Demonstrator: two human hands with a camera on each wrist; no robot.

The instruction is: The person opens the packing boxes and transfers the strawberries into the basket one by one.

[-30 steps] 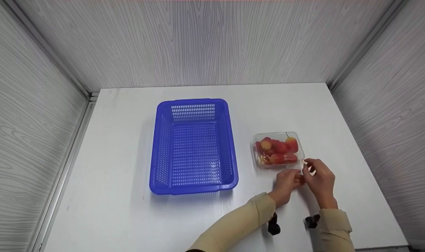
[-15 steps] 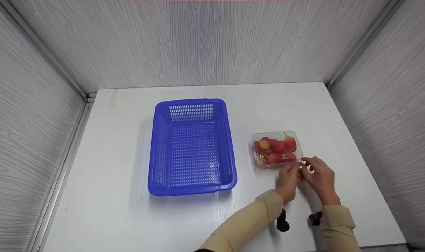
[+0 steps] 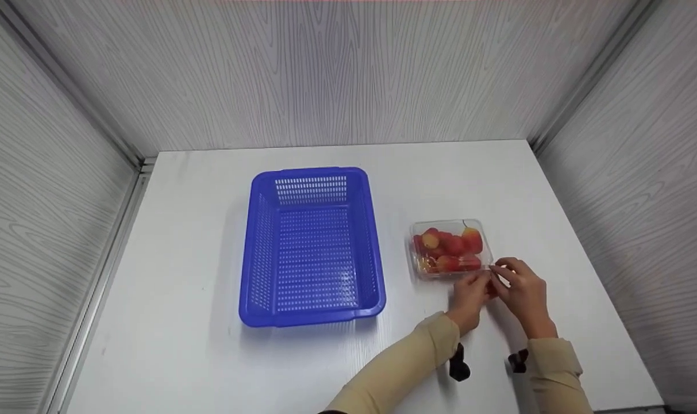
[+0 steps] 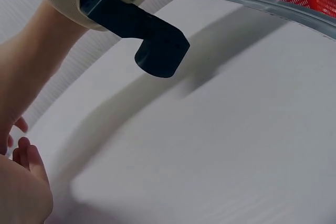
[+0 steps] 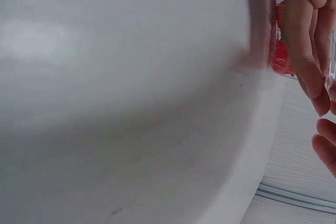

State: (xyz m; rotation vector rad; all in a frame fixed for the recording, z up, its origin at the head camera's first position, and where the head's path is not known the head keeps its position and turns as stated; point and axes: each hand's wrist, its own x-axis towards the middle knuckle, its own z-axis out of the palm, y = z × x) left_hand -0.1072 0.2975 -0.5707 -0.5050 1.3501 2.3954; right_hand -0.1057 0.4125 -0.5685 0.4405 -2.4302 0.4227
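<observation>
While both your hands work at the front right corner of a clear box [image 3: 440, 276], red-and-yellow fruit [image 3: 453, 246] sits packed inside it on a white tabletop [image 3: 181, 259]. The box lies right of centre, between the blue basket [image 3: 314, 318] and the tabletop's right edge, apart from both. No fruit shows in the basket.

From here, the likeliest trouble is a spill: should the corner under your fingers give way suddenly, the jolt could tip the box and send fruit rolling towards the tabletop's front edge. Nothing in view braces the box's far side, so a hard pull may also drag it towards you or turn it askew. With your fingertips crowded at one spot, one hand could well get in the other's way, and thin plastic might crack if twisted.

Your right hand [image 3: 522, 292] is nearly closed, its thumb and forefinger bent together in what appears to be a pinch on the corner. Your left hand [image 3: 467, 296] reaches in just beside it, thumb side up, its lower fingers fairly straight and pointing towards the right; whether its thumb and forefinger grip the plastic or merely touch it, you cannot tell from these views.
</observation>
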